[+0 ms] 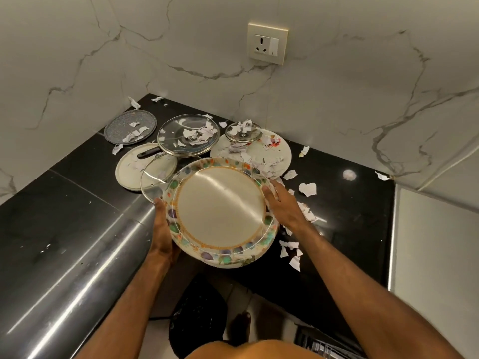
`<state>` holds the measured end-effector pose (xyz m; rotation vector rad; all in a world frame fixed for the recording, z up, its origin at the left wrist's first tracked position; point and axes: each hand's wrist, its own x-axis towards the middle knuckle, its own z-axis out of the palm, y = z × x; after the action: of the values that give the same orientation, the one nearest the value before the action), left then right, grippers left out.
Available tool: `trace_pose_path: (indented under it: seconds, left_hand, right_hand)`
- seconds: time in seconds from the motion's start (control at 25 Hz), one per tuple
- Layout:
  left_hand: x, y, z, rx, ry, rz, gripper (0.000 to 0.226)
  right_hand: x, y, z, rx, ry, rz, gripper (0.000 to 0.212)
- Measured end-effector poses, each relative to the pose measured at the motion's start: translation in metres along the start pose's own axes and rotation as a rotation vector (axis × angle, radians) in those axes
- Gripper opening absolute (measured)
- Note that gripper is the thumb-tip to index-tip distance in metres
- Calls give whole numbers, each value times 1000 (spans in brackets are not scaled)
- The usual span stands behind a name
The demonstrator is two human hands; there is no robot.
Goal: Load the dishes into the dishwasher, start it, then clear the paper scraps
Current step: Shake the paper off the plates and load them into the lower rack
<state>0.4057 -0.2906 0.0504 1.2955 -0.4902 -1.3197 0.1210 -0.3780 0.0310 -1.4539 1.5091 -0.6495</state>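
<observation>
Dishes lie in the corner of the black counter (pixel 350 203): at the left a grey plate (pixel 130 126) and a white plate (pixel 127 172), then a big glass lid (pixel 188 134), and a small glass lid (pixel 243 132) resting on a flowered plate (pixel 274 151). Paper scraps (pixel 307 189) lie on them and around them. In front, a stack of plates (pixel 221 208) with a coloured rim is held over the counter's front edge. The left hand (pixel 162 229) grips its left rim and the right hand (pixel 282 206) grips its right rim.

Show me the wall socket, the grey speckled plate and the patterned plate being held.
wall socket (pixel 268 44): head view, middle of faceplate.
grey speckled plate (pixel 119 125): head view, bare left part.
patterned plate (pixel 220 206): head view, plain centre.
</observation>
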Motion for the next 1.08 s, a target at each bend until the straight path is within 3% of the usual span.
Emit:
trace_pose_path:
  seconds: [0.08,0.2,0.28,0.44,0.52,0.6,0.64,0.8,0.92,1.0,1.08]
  left_hand:
    - [4,2,9,-7,-25,5,68]
    - [11,5,21,12,-57,35,65]
    - [16,8,24,15,-64,44,66]
    - [20,11,20,-23,-54,31,72]
    - [19,11,20,-10,-75,32,75]
    - [13,11,20,-2,-112,38,75]
    - [12,11,20,-2,-109,39,74]
    - [-2,9,14,-23,-110,64,77]
    - [-24,6,12,-38,-145,90,72]
    - [-42,2,14,-50,-179,98,71]
    - [-62,-3,15,-41,-226,100,70]
  right_hand:
    - [-11,4,-1,39,43,35,60]
    - [-20,20,-4,-78,309,140,52]
    - [-27,20,-9,-100,411,104,51]
    - [-36,7,-10,94,141,44,57]
    - [-40,5,-5,93,254,75,43]
    - [-49,3,-3,122,474,171,43]
    - [-50,3,-3,143,492,218,46]
    - [-78,-3,-7,97,244,217,63]
    - [-102,-3,-8,41,307,204,67]
    - [-121,6,-12,193,312,171,70]
    - [-147,16,-18,474,291,154,53]
